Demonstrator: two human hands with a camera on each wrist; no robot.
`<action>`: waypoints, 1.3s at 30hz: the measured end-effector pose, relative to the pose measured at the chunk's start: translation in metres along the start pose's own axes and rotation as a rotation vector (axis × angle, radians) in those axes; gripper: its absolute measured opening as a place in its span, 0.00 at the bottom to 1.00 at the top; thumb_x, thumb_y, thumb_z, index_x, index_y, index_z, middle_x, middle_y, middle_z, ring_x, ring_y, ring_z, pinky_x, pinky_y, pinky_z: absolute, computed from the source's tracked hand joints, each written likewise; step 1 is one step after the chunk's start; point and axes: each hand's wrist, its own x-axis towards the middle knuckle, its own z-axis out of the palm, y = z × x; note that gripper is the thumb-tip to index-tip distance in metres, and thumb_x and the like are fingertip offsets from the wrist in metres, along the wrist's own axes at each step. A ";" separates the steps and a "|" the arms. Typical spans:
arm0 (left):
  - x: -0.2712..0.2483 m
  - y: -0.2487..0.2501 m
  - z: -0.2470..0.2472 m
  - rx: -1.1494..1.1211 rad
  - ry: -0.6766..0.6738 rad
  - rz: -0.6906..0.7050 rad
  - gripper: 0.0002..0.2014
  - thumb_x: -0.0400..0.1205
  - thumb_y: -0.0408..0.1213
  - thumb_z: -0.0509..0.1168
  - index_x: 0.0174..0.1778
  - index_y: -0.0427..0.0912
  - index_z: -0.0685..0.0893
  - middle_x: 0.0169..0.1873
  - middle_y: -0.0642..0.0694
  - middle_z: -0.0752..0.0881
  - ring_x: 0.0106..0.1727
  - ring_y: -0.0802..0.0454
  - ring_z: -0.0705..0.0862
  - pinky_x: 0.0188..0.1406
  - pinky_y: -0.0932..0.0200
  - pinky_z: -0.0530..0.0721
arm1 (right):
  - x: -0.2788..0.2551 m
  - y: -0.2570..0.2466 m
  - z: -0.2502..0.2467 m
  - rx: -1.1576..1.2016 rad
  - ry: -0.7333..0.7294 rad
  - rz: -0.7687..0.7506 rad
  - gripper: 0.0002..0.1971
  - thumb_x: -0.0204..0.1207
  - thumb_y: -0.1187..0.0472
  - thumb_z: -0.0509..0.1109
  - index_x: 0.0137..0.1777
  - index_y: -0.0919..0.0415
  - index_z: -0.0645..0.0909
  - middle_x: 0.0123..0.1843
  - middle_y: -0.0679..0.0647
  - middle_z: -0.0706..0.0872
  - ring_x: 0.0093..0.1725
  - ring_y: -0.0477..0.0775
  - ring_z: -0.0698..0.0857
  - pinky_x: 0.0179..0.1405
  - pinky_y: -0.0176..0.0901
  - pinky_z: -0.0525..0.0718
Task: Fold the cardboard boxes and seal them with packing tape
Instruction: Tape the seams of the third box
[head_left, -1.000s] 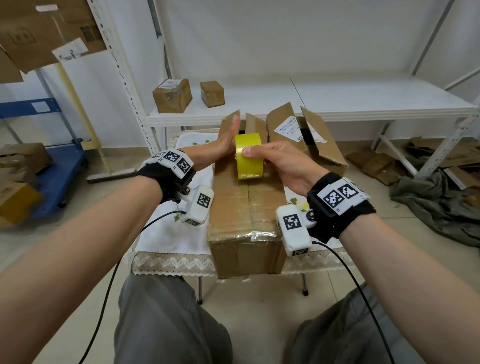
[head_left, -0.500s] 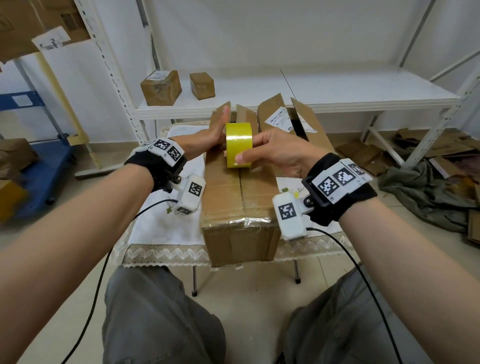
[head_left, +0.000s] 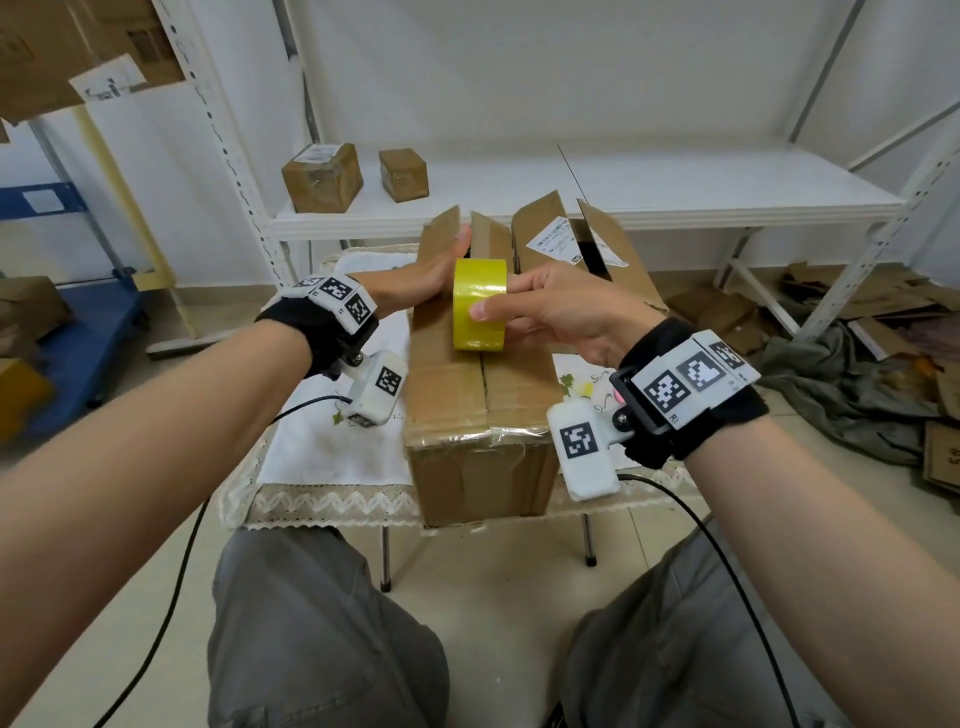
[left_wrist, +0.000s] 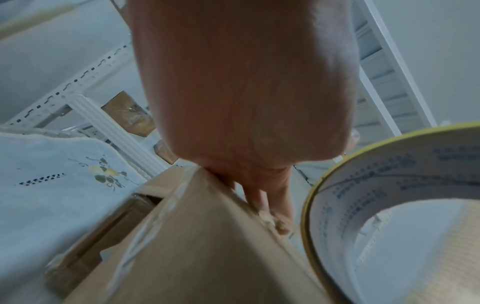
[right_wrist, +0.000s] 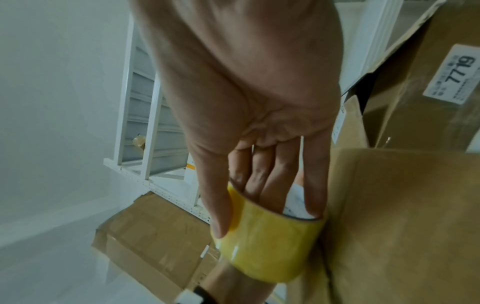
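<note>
While right hand (head_left: 561, 312) pinches yellow tape roll (head_left: 479, 304), now nearer along box (head_left: 475, 410) seam | left hand (head_left: 426, 275) flat, pressing flap, fingers seemingly straight | seam sealing underway

A white embroidered cloth (head_left: 332, 457) with a lace edge was spread over the worktop at frame centre. A white metal shelf (head_left: 675, 197) was seen behind it. A blue cart (head_left: 88, 322) was parked at the left, and a grey-green cloth (head_left: 841, 395) was heaped on the floor at the right.
</note>
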 end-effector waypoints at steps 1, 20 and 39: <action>-0.002 -0.003 0.000 0.008 -0.017 0.002 0.36 0.87 0.64 0.31 0.86 0.53 0.64 0.85 0.56 0.61 0.80 0.65 0.60 0.86 0.55 0.51 | 0.000 0.000 0.000 -0.001 0.001 0.009 0.15 0.77 0.61 0.78 0.62 0.64 0.89 0.53 0.58 0.94 0.54 0.54 0.93 0.58 0.42 0.89; -0.021 -0.017 0.004 -0.169 -0.041 0.087 0.37 0.86 0.67 0.31 0.69 0.58 0.82 0.70 0.61 0.83 0.74 0.65 0.78 0.82 0.56 0.63 | -0.003 0.012 0.008 -0.047 0.075 -0.039 0.13 0.74 0.59 0.80 0.57 0.63 0.91 0.57 0.60 0.93 0.56 0.55 0.90 0.63 0.41 0.87; -0.028 0.000 0.014 -0.117 -0.003 0.049 0.41 0.86 0.66 0.27 0.64 0.56 0.86 0.62 0.63 0.87 0.69 0.69 0.80 0.86 0.51 0.59 | -0.018 0.004 0.014 0.004 0.130 -0.064 0.15 0.78 0.60 0.77 0.60 0.68 0.89 0.49 0.61 0.94 0.35 0.44 0.91 0.32 0.30 0.84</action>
